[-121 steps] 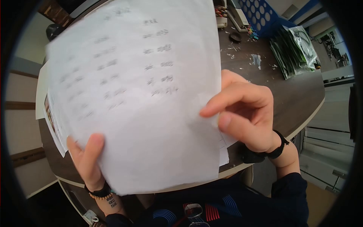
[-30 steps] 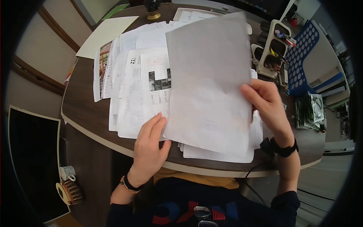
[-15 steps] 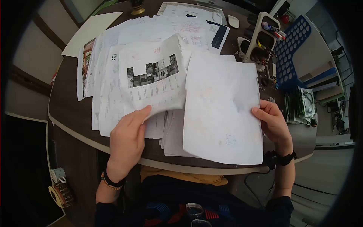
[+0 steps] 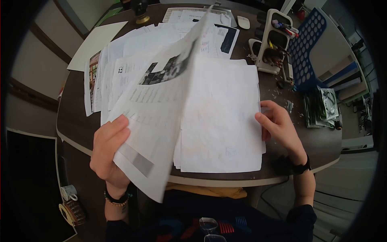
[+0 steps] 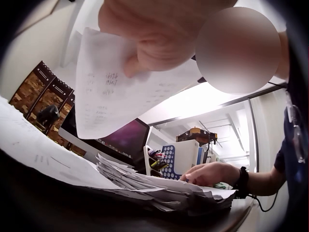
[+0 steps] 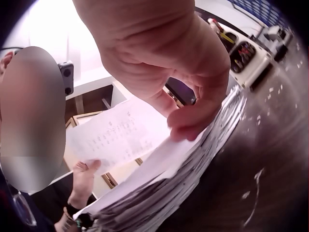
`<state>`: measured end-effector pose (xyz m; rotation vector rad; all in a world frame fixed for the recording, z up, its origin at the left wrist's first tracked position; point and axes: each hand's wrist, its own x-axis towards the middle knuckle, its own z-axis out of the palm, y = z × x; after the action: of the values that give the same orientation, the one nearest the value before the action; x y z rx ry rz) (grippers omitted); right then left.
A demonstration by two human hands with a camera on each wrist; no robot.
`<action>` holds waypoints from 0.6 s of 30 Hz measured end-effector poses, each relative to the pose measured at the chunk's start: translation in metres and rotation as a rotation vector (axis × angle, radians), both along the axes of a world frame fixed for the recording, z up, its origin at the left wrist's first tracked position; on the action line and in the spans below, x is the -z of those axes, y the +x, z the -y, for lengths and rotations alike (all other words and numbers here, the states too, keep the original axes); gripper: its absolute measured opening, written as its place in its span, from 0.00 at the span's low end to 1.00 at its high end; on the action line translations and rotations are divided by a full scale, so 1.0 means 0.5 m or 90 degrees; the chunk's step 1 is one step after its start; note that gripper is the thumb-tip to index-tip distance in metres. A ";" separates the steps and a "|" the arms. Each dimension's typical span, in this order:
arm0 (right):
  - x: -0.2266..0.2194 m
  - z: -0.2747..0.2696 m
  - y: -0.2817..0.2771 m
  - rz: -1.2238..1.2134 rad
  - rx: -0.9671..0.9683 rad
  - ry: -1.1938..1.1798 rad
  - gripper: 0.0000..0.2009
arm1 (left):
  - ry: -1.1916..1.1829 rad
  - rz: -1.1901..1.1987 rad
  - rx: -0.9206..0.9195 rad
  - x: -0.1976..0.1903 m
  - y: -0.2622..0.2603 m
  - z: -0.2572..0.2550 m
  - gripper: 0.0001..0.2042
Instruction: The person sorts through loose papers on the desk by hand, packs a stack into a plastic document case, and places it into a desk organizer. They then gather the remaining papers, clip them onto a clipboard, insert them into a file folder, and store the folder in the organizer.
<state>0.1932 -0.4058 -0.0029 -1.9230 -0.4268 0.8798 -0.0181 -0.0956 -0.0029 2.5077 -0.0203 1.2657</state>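
Note:
My left hand (image 4: 109, 147) grips the near left edge of a printed sheet (image 4: 155, 109) with black-and-white pictures. The sheet stands tilted up, its top leaning over the desk's papers, and handwriting shows on its other side in the left wrist view. Right of it lies a thick stack of paper (image 6: 178, 193) with uneven edges, topped by a mostly blank white sheet (image 4: 221, 117) bearing a small blue mark. At that top sheet's right edge, my right hand (image 4: 282, 127) pinches with thumb and curled index finger.
More papers (image 4: 133, 42) spread over the desk's left and back. A keyboard (image 4: 171, 15), a white mouse (image 4: 243, 22) and a pen organizer (image 4: 274, 44) stand behind. Blue perforated basket (image 4: 308, 44) and green packets (image 4: 320, 107) line the right side, near white scraps.
The blank sheet in my right hand has come down onto the stack. My left hand has lifted the printed sheet off the left papers and swung it upright toward the stack.

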 end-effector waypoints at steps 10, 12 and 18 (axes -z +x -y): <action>-0.029 -0.011 0.018 -0.287 0.254 0.636 0.40 | 0.165 -0.045 0.138 -0.094 0.069 0.005 0.03; -0.021 0.001 0.026 -0.217 0.191 0.664 0.32 | 0.165 0.002 0.123 -0.109 0.103 -0.007 0.01; 0.016 -0.001 0.009 -0.014 0.076 0.468 0.14 | -0.129 0.210 0.401 -0.075 0.237 -0.029 0.08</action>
<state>0.1977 -0.4054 -0.0110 -1.2442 -0.5263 0.5533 0.1006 -0.0811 0.0348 1.8687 -0.6658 1.2929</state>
